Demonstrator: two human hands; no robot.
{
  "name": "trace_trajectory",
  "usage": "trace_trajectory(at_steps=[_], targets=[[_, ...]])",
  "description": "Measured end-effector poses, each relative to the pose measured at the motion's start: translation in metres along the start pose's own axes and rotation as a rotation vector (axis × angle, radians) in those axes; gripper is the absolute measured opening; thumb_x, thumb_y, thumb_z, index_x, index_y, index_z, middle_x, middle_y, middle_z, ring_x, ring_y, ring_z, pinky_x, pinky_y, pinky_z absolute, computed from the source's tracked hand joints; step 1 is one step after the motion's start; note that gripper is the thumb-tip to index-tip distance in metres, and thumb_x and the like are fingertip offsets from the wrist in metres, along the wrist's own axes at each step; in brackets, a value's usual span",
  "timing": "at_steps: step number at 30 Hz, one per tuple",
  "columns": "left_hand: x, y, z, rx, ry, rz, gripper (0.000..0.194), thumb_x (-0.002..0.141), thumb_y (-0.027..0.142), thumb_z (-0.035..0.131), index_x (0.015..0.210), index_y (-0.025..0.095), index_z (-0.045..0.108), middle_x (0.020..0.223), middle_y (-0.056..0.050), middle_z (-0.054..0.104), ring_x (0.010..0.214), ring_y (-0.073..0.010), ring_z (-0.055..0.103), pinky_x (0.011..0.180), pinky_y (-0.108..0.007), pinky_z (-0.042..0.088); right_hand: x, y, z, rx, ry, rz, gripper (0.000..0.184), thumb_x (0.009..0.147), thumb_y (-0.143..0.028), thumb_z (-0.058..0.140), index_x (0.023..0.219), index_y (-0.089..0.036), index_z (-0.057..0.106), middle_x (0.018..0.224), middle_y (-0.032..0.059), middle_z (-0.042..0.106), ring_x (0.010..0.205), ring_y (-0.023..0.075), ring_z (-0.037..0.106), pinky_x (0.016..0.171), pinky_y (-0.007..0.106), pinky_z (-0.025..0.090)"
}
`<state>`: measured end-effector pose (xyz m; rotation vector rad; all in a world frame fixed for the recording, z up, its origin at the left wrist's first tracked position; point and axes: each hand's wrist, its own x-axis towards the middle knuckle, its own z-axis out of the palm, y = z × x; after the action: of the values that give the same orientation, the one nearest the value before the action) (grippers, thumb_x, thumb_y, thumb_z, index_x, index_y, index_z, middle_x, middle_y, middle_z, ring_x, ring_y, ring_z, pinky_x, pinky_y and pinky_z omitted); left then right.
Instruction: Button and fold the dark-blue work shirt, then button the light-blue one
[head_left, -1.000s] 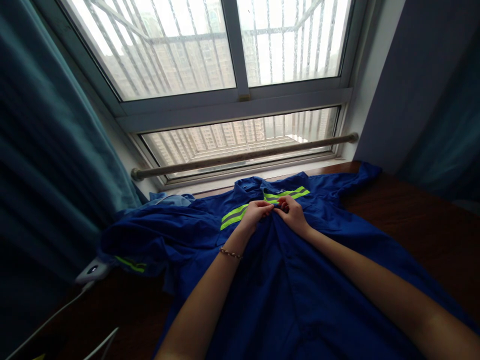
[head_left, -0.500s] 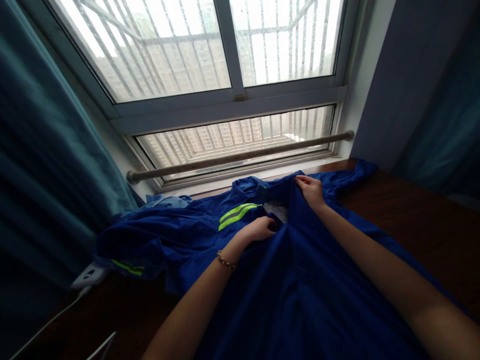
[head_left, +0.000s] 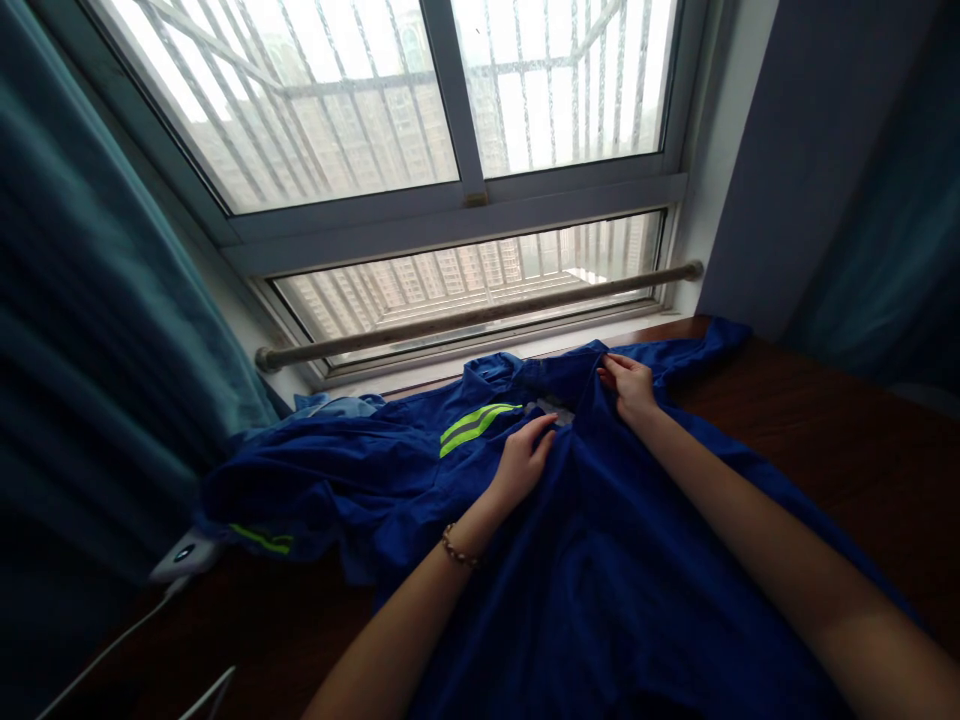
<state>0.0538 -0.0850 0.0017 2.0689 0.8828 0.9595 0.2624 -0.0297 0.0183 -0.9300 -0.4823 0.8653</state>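
Observation:
A dark blue work coverall point(head_left: 622, 560) with a yellow-green reflective strip point(head_left: 476, 428) on its chest lies spread out, collar toward the window. Its front is parted, and a pale patch shows inside the gap. My right hand point(head_left: 628, 385) pinches the raised edge of one front panel near the collar. At the other side of the gap, my left hand point(head_left: 523, 458) rests against the cloth, thumb and fingers apart, with nothing visible in its grasp. A beaded bracelet point(head_left: 457, 548) circles my left wrist.
The garment lies on a dark brown wooden surface point(head_left: 810, 440) below a barred window. A metal rail point(head_left: 480, 318) crosses in front of the glass. Blue-green curtains point(head_left: 112, 260) hang on the left; beside them sits a white device point(head_left: 184, 556) with a cable.
My left hand has loosened from the cloth edge, its fingers lifting and spreading. My right hand still holds the panel edge, slightly lower and to the right; the gap looks narrower.

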Motion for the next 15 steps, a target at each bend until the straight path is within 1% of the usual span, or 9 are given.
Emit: trace_trajectory(at_steps=[2, 4, 5, 7, 9, 10, 11, 12, 15], targets=[[0.003, 0.009, 0.011, -0.281, -0.074, -0.05, 0.036, 0.083, 0.028, 0.047, 0.117, 0.017, 0.049, 0.12, -0.009, 0.053, 0.111, -0.0197, 0.048, 0.095, -0.033, 0.036, -0.006, -0.005, 0.005, 0.003, -0.043, 0.005, 0.012, 0.062, -0.014, 0.069, 0.072, -0.014, 0.062, 0.057, -0.0026, 0.062, 0.047, 0.0077, 0.058, 0.042, 0.014, 0.047], [0.004, 0.011, 0.02, -0.429, -0.119, -0.123, 0.039, 0.078, 0.029, 0.054, 0.114, 0.014, 0.052, 0.114, -0.011, 0.057, 0.106, -0.0213, 0.052, 0.089, -0.033, 0.041, -0.015, -0.008, 0.011, 0.002, -0.097, 0.018, 0.013, 0.061, -0.015, 0.07, 0.071, -0.014, 0.063, 0.058, -0.0022, 0.062, 0.049, 0.0076, 0.059, 0.045, 0.014, 0.048], [0.004, 0.011, 0.023, -0.434, -0.127, -0.159, 0.04, 0.075, 0.029, 0.058, 0.111, 0.013, 0.054, 0.109, -0.012, 0.06, 0.1, -0.0215, 0.055, 0.085, -0.032, 0.043, -0.021, -0.009, 0.014, -0.001, -0.135, 0.029, 0.013, 0.06, -0.015, 0.071, 0.071, -0.014, 0.063, 0.059, -0.0021, 0.062, 0.05, 0.0076, 0.059, 0.046, 0.014, 0.048], [0.003, 0.008, 0.026, -0.348, -0.124, -0.222, 0.039, 0.07, 0.032, 0.063, 0.102, 0.012, 0.059, 0.096, -0.01, 0.064, 0.084, -0.0197, 0.058, 0.074, -0.029, 0.045, -0.036, -0.012, 0.021, -0.026, -0.237, 0.05, 0.015, 0.059, -0.017, 0.072, 0.07, -0.014, 0.063, 0.06, -0.0019, 0.063, 0.053, 0.0078, 0.06, 0.05, 0.015, 0.049], [0.0, 0.005, 0.026, -0.272, -0.129, -0.264, 0.032, 0.067, 0.034, 0.065, 0.09, 0.011, 0.064, 0.08, -0.006, 0.065, 0.07, -0.0165, 0.057, 0.063, -0.027, 0.044, -0.052, -0.015, 0.028, -0.093, -0.372, 0.047, 0.016, 0.06, -0.022, 0.072, 0.072, -0.015, 0.064, 0.063, -0.001, 0.063, 0.057, 0.0093, 0.061, 0.054, 0.018, 0.05], [-0.002, 0.005, 0.024, -0.28, -0.137, -0.278, 0.029, 0.066, 0.034, 0.066, 0.084, 0.011, 0.065, 0.074, -0.005, 0.064, 0.066, -0.0152, 0.055, 0.06, -0.026, 0.043, -0.06, -0.018, 0.032, -0.141, -0.437, 0.018, 0.017, 0.061, -0.024, 0.071, 0.074, -0.015, 0.064, 0.066, 0.0, 0.064, 0.06, 0.0107, 0.061, 0.057, 0.02, 0.05], [-0.002, 0.006, 0.021, -0.324, -0.142, -0.29, 0.026, 0.065, 0.033, 0.067, 0.079, 0.011, 0.065, 0.07, -0.004, 0.063, 0.063, -0.0144, 0.054, 0.059, -0.025, 0.042, -0.068, -0.021, 0.035, -0.196, -0.491, -0.038, 0.018, 0.063, -0.026, 0.069, 0.076, -0.015, 0.064, 0.07, 0.0011, 0.065, 0.064, 0.0122, 0.062, 0.061, 0.022, 0.051], [-0.003, 0.007, 0.017, -0.391, -0.141, -0.303, 0.024, 0.064, 0.032, 0.067, 0.076, 0.011, 0.064, 0.068, -0.003, 0.062, 0.062, -0.0135, 0.053, 0.058, -0.024, 0.041, -0.075, -0.025, 0.038, -0.257, -0.527, -0.124, 0.018, 0.066, -0.026, 0.067, 0.08, -0.015, 0.064, 0.075, 0.002, 0.065, 0.069, 0.0135, 0.062, 0.064, 0.024, 0.05], [-0.001, 0.014, 0.001, -0.625, -0.071, -0.374, 0.02, 0.064, 0.027, 0.067, 0.073, 0.01, 0.062, 0.065, -0.002, 0.059, 0.056, -0.009, 0.05, 0.054, -0.02, 0.037, -0.092, -0.04, 0.041, -0.485, -0.574, -0.479, 0.017, 0.073, -0.021, 0.06, 0.089, -0.017, 0.063, 0.087, 0.0038, 0.063, 0.076, 0.0141, 0.06, 0.069, 0.025, 0.048]])
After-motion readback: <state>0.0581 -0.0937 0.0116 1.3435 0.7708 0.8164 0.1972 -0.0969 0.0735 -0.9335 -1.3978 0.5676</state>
